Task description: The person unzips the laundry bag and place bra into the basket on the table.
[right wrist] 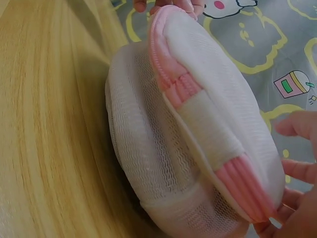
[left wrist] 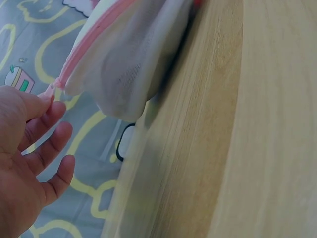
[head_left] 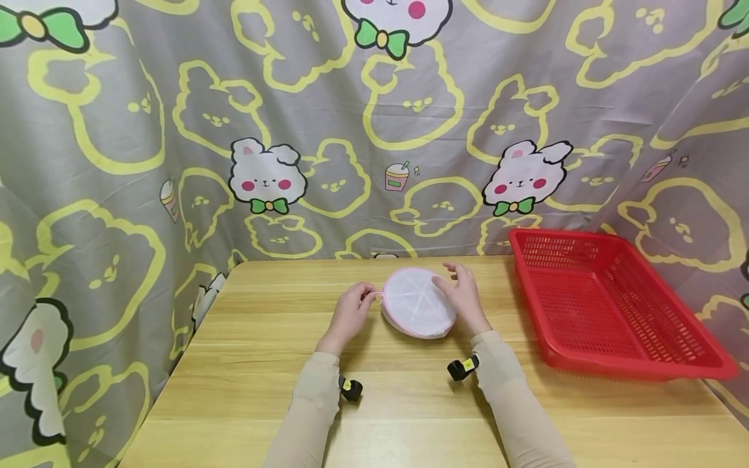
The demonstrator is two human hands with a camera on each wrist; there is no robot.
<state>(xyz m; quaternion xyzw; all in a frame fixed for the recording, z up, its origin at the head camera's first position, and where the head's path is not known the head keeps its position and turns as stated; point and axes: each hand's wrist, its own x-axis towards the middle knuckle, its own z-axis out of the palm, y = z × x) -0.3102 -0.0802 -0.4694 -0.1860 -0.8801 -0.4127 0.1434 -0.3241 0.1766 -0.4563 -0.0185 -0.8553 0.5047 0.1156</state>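
The bag (head_left: 418, 302), a round one of white mesh, sits on the table (head_left: 246, 390) near its far edge, between the two hands. Its flat top faces up and a little toward the person, with pale lines crossing at the middle like a star. Pink trim (right wrist: 157, 52) runs round the rim of the top, broken on one stretch by a pale band (right wrist: 213, 130); below it the mesh side hangs in soft folds.

At the bag's left, the left hand (head_left: 349, 313) pinches a small pink tab (head_left: 378, 294) between thumb and forefinger, the other three fingers loosely bent and apart from the bag. The right hand (head_left: 464, 298) is at the bag's right side, its fingers spread and relaxed rather than gripping; the lower ones meet the bag's edge in the right wrist view, though exactly how many touch is hidden.

Both forearms wear beige sleeves (head_left: 304, 409), and a small black device with a yellow label is at each wrist. To the right of the hands, well apart from the bag, a red basket (head_left: 585, 305) with slotted walls stands on the table. Behind everything hangs a grey curtain (head_left: 328, 117) printed with yellow outlines, white rabbits and pink cups.
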